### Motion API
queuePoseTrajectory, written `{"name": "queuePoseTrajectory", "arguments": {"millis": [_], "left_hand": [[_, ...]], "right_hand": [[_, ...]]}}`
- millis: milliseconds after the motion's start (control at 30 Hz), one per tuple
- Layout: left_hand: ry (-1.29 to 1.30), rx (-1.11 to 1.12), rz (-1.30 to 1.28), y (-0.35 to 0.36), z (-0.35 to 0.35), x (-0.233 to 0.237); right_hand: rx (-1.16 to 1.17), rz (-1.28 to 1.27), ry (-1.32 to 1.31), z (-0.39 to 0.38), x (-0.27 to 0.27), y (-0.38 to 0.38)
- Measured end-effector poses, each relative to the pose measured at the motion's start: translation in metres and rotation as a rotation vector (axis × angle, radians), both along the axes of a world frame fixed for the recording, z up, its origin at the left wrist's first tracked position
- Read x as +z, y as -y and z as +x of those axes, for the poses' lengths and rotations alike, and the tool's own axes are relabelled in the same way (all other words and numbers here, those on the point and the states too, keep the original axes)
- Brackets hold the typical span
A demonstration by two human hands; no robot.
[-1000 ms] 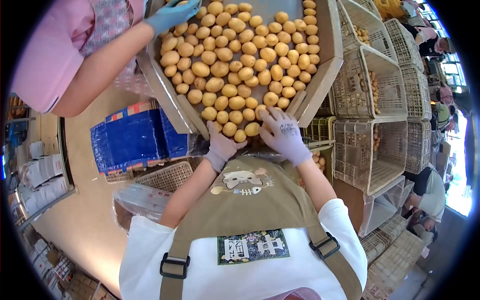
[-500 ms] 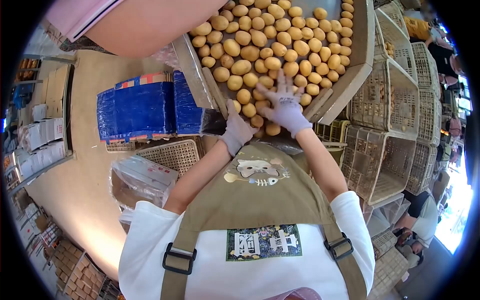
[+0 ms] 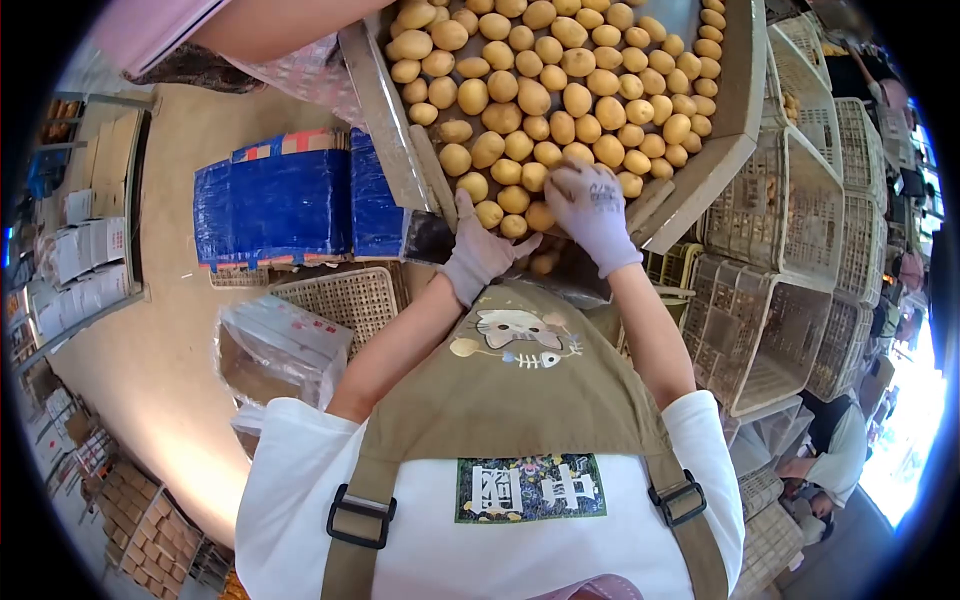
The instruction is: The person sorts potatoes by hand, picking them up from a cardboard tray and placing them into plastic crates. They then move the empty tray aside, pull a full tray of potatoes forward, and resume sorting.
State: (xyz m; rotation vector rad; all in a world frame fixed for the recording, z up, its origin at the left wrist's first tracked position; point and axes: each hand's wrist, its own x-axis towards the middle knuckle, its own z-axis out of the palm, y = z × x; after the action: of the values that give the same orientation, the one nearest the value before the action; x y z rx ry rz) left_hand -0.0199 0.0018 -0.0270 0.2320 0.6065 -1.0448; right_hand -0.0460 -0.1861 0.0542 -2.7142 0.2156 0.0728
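Many small yellow-brown round fruits or potatoes [image 3: 533,97] lie in a sloping tray with wooden sides [image 3: 395,140] before me. My left hand [image 3: 477,258], in a pale glove, is at the left of the tray's narrow mouth. Its thumb points up beside the lowest pieces and its fingers stretch right, open, under them. My right hand [image 3: 590,208], gloved too, is at the right of the mouth. Its fingers are curled down among the front pieces; what lies under them is hidden. Another piece [image 3: 544,262] shows below the mouth, between my hands.
Stacked plastic crates [image 3: 765,200] stand close on the right. To the left are blue-wrapped boxes [image 3: 270,212], a woven-pattern crate [image 3: 345,305] and a plastic-lined carton [image 3: 280,350]. Another person's arm [image 3: 270,30] reaches in at the upper left.
My right hand has gone from spread over the pieces to curled fingers at the mouth. The pieces have shifted, baring tray surface at the top right. My left hand stays nearly in place.
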Motion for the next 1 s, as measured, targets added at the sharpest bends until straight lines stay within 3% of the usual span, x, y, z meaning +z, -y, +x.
{"name": "queuePoseTrajectory", "arguments": {"millis": [33,133,200,233,333,367,467,500,533,567,600,667,733,767,833,933,1000], "left_hand": [[-0.011,-0.005,0.034,0.002,0.002,0.004],[-0.037,-0.024,0.109,0.004,0.001,0.019],[-0.034,-0.025,0.117,0.005,0.002,0.022],[-0.012,-0.023,0.100,0.004,0.001,0.020],[0.004,-0.025,0.100,0.004,0.000,0.021],[-0.020,-0.016,0.122,0.005,0.000,0.024],[-0.013,-0.016,0.061,0.003,0.001,0.020],[0.016,-0.016,0.039,0.002,0.002,0.018],[0.044,-0.018,0.020,0.002,0.002,0.015],[0.070,-0.024,0.003,0.001,0.000,0.013],[0.060,-0.018,-0.020,0.001,-0.001,0.010],[0.053,-0.009,-0.063,0.003,0.000,0.007],[0.061,-0.016,-0.031,0.007,0.002,0.009],[0.083,-0.028,-0.042,0.005,0.002,0.008],[0.095,-0.035,-0.085,0.001,0.001,0.003],[0.010,-0.062,0.088,0.004,0.003,0.016],[0.072,-0.055,0.002,0.001,0.002,0.011]], "right_hand": [[-0.037,0.095,0.286,0.014,0.009,-0.009],[0.024,-0.197,-0.057,0.049,-0.005,-0.018],[0.036,-0.347,-0.123,0.060,-0.012,-0.022],[0.058,-0.271,-0.274,0.069,0.009,-0.019],[0.063,-0.256,-0.225,0.075,0.001,-0.013],[-0.002,-0.177,-0.136,0.071,-0.001,-0.015],[0.056,0.134,0.468,0.029,0.006,-0.001],[0.077,0.094,0.601,0.012,0.017,0.016],[0.059,-0.171,0.551,-0.014,0.035,0.044],[-0.175,-0.314,0.487,-0.047,0.022,0.085],[-0.551,-0.066,0.539,-0.071,0.026,0.122],[-0.636,-0.809,0.654,-0.083,0.077,0.130],[-0.485,-0.656,0.600,-0.074,0.081,0.097],[-0.324,-0.253,0.532,-0.071,0.073,0.083],[-0.093,-0.208,0.398,-0.060,0.063,0.035],[-0.105,-0.214,0.159,-0.071,0.029,0.017],[-0.087,-0.274,0.072,-0.070,0.030,0.014]]}}
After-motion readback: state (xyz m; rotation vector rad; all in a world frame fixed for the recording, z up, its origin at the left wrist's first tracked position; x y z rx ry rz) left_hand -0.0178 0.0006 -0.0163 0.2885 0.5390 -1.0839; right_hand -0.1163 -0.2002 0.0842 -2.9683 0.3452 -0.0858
